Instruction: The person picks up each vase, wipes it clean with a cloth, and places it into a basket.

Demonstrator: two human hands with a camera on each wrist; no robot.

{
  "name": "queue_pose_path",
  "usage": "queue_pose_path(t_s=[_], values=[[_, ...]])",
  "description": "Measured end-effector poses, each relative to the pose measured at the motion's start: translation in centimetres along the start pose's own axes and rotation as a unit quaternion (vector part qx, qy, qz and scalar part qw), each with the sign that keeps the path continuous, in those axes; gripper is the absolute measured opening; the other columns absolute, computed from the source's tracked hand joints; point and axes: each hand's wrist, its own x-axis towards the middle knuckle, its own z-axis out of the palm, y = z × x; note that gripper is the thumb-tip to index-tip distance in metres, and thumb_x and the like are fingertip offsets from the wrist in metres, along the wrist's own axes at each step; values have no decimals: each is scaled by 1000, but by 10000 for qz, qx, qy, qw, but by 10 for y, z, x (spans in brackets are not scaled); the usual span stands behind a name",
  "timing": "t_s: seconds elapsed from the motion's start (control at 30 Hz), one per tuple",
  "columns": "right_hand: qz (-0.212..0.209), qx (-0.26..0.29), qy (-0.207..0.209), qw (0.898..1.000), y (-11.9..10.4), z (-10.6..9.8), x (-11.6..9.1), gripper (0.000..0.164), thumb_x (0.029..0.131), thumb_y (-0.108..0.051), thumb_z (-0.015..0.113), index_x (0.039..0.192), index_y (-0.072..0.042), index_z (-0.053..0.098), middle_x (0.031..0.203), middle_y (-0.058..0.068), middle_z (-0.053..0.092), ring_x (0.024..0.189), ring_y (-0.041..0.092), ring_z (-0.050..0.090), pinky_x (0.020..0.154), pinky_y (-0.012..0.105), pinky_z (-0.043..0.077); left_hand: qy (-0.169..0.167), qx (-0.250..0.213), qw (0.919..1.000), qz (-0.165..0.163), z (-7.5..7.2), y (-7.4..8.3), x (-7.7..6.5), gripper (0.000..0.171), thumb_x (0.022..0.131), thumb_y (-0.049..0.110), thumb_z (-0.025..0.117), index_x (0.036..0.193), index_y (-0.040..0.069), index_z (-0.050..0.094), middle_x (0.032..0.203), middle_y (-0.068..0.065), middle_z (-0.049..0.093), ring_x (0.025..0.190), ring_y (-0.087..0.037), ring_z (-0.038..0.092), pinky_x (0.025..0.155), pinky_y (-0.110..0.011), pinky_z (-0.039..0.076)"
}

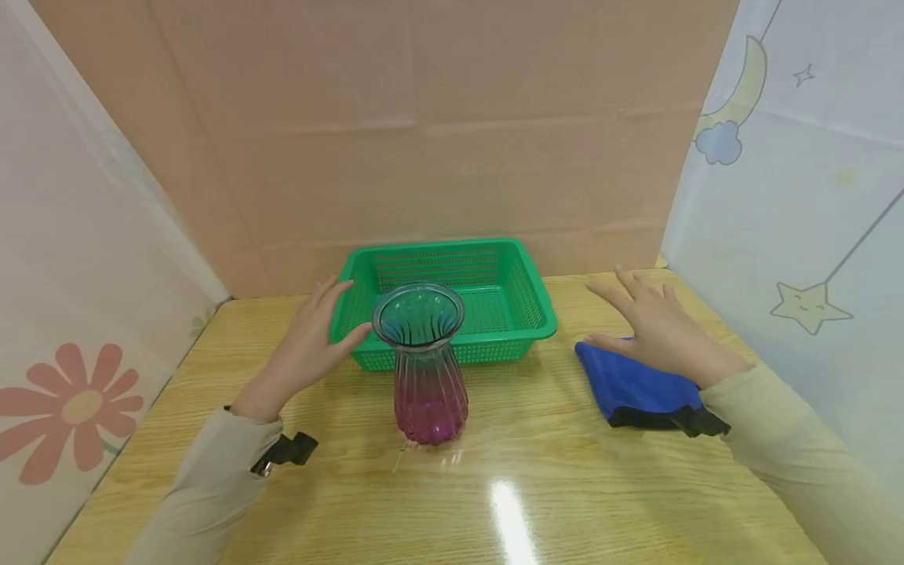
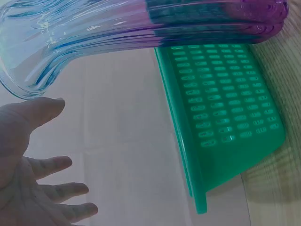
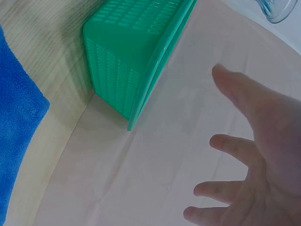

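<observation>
A ribbed glass vase [image 1: 429,384], bluish at its flared rim and purple at the base, stands upright on the table in front of a green plastic basket [image 1: 494,349]. My left hand [image 1: 311,341] is just left of the vase, its thumb tip right by the rim and its fingers spread. In the left wrist view the vase [image 2: 141,28] lies above the thumb, and nothing is in the hand. Over at the right, my right hand [image 1: 650,326] hovers above a folded blue cloth [image 1: 628,380], fingers spread and holding nothing.
The wooden table [image 1: 452,502] carries the basket near its back edge, against a pinkish-brown backdrop [image 1: 438,141]. Patterned white sheets hang at the left [image 1: 78,259] and right [image 1: 798,204] sides. The cloth has a black edge.
</observation>
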Motion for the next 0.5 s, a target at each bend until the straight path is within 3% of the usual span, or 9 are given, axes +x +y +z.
queue_pose_path(t_s=[0.17,0.4,0.5], values=[[-13,-160,-18,9999,-1,5,-4,71,86,-49,61,142,-10,37,147,34,23,132,52,28,100,77,16,101,-327,9992,205,3,-2,-4,68,93,33,57,146,4,24,153,-22,19,141,-41,20,111,-63,24],[-249,-198,41,9995,-1,13,-9,61,87,-36,64,137,-8,44,138,35,38,121,53,43,98,71,31,52,-641,9972,389,5,-2,-9,67,93,31,56,146,5,24,151,-19,27,140,-39,23,110,-61,26],[-210,-162,-132,9996,-1,16,-12,59,88,-33,64,137,-8,45,138,34,39,119,54,44,95,66,39,-122,-820,9960,348,7,-1,-11,68,93,33,56,147,7,21,151,-18,25,140,-39,24,104,-58,38]])
